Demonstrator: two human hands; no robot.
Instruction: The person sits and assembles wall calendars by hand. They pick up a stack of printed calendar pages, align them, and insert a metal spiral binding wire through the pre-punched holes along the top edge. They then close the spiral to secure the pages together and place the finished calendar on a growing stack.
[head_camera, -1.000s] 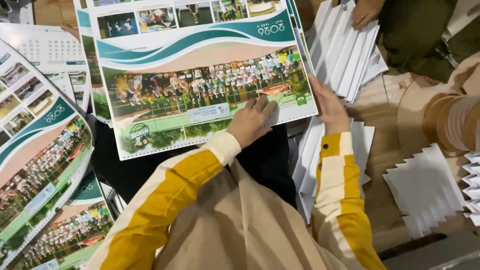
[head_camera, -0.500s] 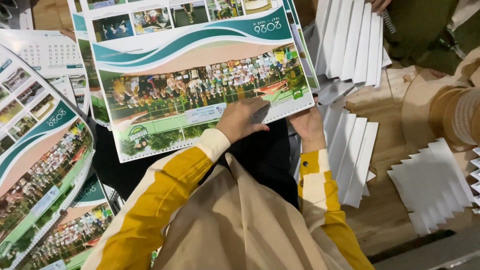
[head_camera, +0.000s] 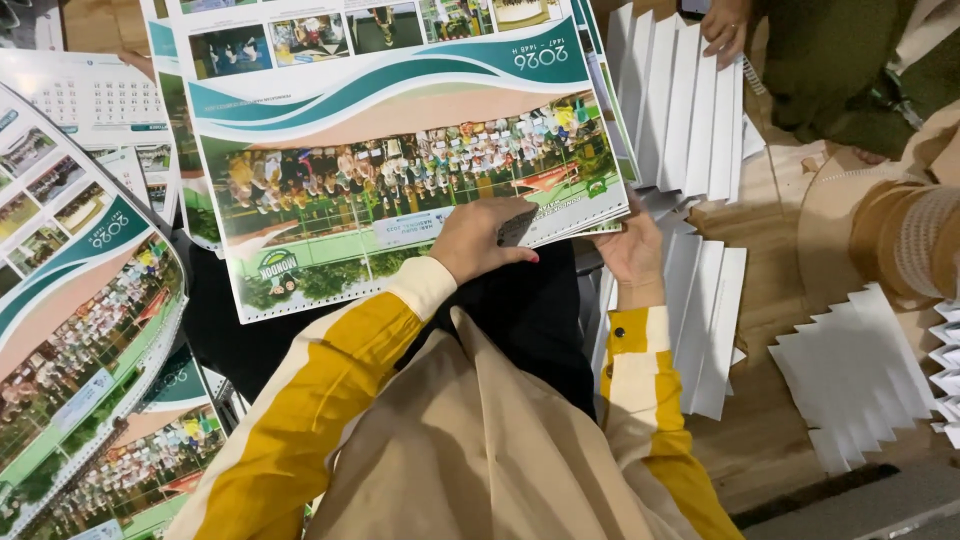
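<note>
The wooden floor (head_camera: 770, 440) carries everything here. Just right of the right hand (head_camera: 632, 250), a fanned row of white paper sheets (head_camera: 705, 330) lies on the boards, and a longer fanned row (head_camera: 680, 110) lies beyond that hand. Well to the right of both hands sits another fanned white stack (head_camera: 850, 375). Left of the left hand (head_camera: 480, 238), overlapping printed calendar pages (head_camera: 80, 330) with group photos and teal waves spread across the floor, with a calendar grid sheet (head_camera: 90, 100) beyond them.
</note>
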